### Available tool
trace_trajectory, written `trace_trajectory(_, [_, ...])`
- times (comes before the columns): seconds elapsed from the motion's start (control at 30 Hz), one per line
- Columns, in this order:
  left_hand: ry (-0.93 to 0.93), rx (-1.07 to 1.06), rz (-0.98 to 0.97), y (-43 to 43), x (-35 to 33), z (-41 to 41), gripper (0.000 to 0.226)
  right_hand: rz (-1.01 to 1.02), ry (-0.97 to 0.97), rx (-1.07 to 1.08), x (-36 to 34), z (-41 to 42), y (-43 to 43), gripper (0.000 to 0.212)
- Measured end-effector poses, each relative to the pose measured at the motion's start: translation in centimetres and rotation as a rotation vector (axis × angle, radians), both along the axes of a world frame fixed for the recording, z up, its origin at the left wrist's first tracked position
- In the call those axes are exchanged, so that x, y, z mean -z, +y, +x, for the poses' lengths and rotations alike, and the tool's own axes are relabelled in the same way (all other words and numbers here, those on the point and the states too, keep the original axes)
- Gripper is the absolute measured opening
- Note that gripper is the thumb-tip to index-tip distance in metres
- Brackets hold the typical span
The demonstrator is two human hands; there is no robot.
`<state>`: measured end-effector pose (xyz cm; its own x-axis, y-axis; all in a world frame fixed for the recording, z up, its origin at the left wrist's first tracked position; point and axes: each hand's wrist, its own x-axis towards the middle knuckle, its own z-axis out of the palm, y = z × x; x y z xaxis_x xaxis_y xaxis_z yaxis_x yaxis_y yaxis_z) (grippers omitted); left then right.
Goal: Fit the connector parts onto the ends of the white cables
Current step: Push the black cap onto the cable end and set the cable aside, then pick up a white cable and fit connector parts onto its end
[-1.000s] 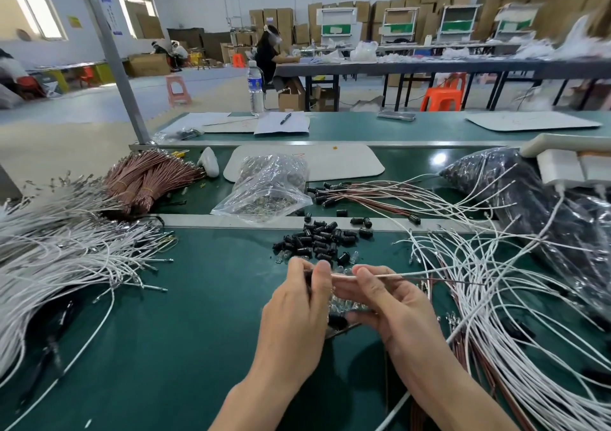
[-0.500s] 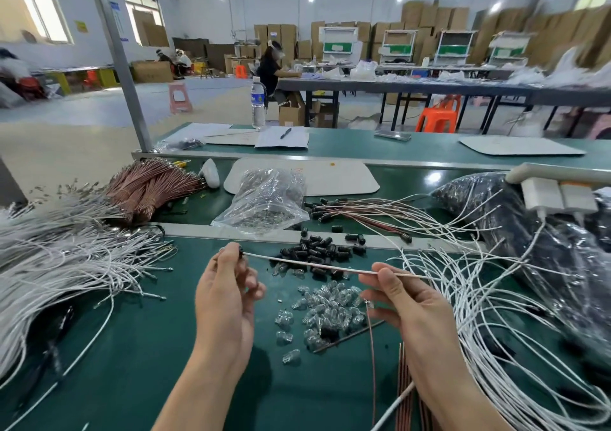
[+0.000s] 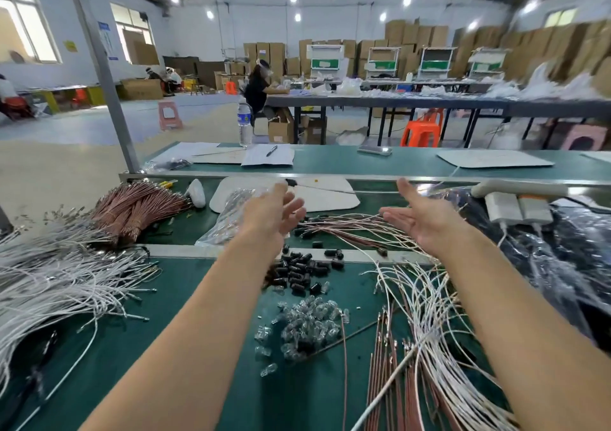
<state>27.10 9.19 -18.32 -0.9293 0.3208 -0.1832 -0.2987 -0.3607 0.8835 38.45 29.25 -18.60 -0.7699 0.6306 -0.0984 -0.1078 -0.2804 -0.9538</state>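
hands raised, nothing held

left hand (image 3: 277, 210), centre frame: grip wide, fingers spread, empty. right hand (image 3: 420, 219), right of centre: grip wide, palm up, empty. white cables (image 3: 49, 285): heaps left and lower right on green surface (image 3: 148, 348). black connector parts (image 3: 301, 270), clear connector parts (image 3: 307, 324): piles between the forearms.

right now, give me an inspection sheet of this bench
surface: green bench mat, crowded.
job's things: black connector parts in a pile; clear connector parts nearer.
clutter: clear plastic bag, dark bag, white chargers, water bottle.
grippers: left hand and right hand open, fingers straight, holding nothing.
cables: white cables bundled left, loose white cables right; copper cables back left.
surroundings: cardboard boxes, seated person, orange stool.
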Motion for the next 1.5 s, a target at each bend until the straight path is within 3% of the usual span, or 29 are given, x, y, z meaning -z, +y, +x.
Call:
trace_trajectory(0.07, [0.004,0.055,-0.122,0.5,0.5,-0.1,0.016,-0.171,-0.125,-0.017,2.4,0.9,1.5,0.069])
trace_trajectory(0.17, [0.177,0.225,-0.371,0.2,3.2,1.8,0.013,-0.235,-0.124,0.048,6.2,3.1,1.6,0.051])
trace_trajectory(0.23, [0.317,0.433,-0.585,-0.4,4.8,3.8,0.012,-0.207,-0.102,0.08,7.8,4.1,1.0,0.038])
trace_trajectory(0.33, [0.59,0.76,-1.064,-1.3,6.4,6.4,0.034,-0.101,-0.126,0.054,8.5,5.3,-0.6,0.028])
trace_trajectory(0.43, [0.788,0.835,-1.432,-2.0,7.4,9.1,0.045,0.033,-0.158,0.032,8.3,6.0,-2.4,0.023])
trace_trajectory(0.53, [0.877,0.787,-1.567,-1.8,8.4,11.6,0.043,0.114,-0.18,0.045,8.1,6.5,-4.2,0.021])
trace_trajectory(0.7, [0.842,0.717,-1.578,-0.6,9.1,13.7,0.025,0.208,-0.177,0.058,7.9,6.8,-6.3,0.02])
trace_trajectory(0.8, [0.852,0.668,-1.53,-0.7,8.8,14.3,0.028,0.265,-0.176,0.082,8.2,7.5,-6.9,0.022])
trace_trajectory(0.9, [0.867,0.538,-1.298,-2.2,7.3,13.0,0.028,0.386,-0.195,0.113,8.6,8.4,-6.9,0.025])
trace_trajectory(1.03, [0.685,0.347,-0.655,-6.1,4.4,9.9,0.018,0.589,-0.273,0.088,9.4,9.0,-7.3,0.024])
trace_trajectory(1.13, [0.392,0.131,-0.151,-8.5,4.6,7.1,0.009,0.767,-0.317,-0.009,10.4,8.1,-8.5,0.025])
trace_trajectory(1.2, [0.169,0.005,0.084,-9.8,6.4,5.6,0.007,0.865,-0.345,-0.056,11.1,7.0,-9.2,0.027])
trace_trajectory(1.37, [-0.09,-0.16,0.29,-11.3,12.8,4.3,0.006,1.181,-0.463,-0.132,12.1,3.4,-9.4,0.032])
trace_trajectory(1.5, [-0.097,-0.209,0.318,-11.4,14.0,3.6,0.006,1.35,-0.515,-0.197,11.9,-0.1,-8.2,0.037])
